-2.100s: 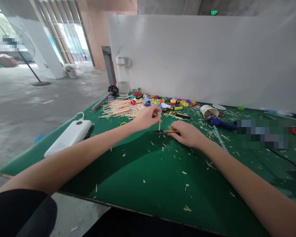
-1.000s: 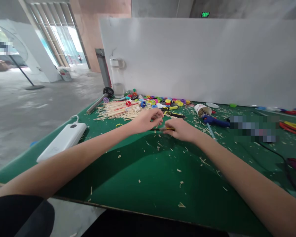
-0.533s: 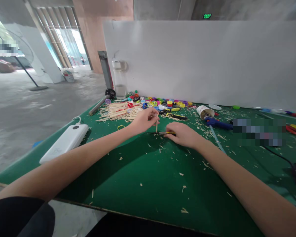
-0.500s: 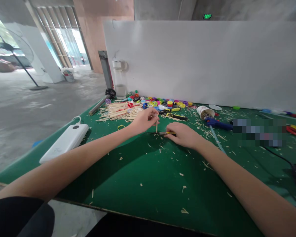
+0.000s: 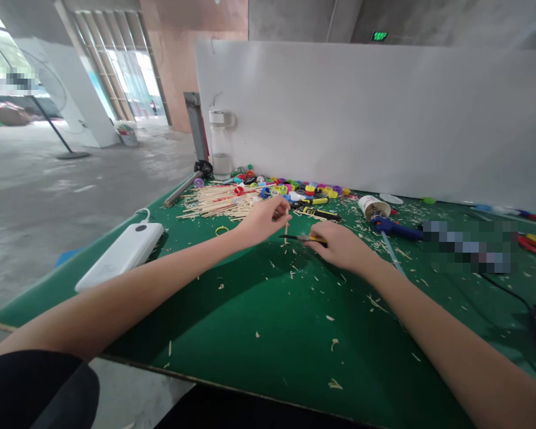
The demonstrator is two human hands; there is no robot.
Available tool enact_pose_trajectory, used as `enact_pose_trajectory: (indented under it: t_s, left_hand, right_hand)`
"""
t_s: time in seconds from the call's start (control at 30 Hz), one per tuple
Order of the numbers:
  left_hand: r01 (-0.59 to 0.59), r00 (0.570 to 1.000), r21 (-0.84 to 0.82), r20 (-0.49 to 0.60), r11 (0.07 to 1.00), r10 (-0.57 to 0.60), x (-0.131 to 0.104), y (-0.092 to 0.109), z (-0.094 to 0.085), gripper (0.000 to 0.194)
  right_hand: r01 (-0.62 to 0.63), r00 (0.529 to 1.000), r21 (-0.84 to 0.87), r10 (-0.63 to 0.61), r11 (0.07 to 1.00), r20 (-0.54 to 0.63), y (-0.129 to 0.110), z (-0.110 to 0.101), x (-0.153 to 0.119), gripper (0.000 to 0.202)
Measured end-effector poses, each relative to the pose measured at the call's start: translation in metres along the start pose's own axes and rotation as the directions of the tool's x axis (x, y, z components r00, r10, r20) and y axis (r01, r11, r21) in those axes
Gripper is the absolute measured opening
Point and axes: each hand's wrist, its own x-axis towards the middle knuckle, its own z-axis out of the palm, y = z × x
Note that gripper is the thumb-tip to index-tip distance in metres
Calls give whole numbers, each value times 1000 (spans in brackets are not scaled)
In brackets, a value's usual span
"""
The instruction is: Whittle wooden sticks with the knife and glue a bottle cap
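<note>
Centre of frame: left hand, thumb and fingertips pinched together on a thin wooden stick, which runs down near-upright below them. Right hand, just right of centre, fingers curled round a yellow-and-black knife; its blade points left, across the stick's lower part. Contact too small to tell. Shavings strewn over green tabletop.

Hands have room nearside; piled sticks block beyond.
</note>
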Motion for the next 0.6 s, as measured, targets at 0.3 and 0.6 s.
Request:
enact_pose_trajectory:
  t_s: [0.3, 0.6]
  left_hand:
    - [-106, 992, 128, 79, 986, 96, -3, 13, -3, 9]
    - [-206, 972, 236, 163, 950, 171, 0, 28, 4, 12]
  right_hand:
    - [53, 996, 9, -54, 999, 68, 3, -2, 8, 28]
    - [33, 989, 80, -44, 996, 139, 5, 5, 17, 21]
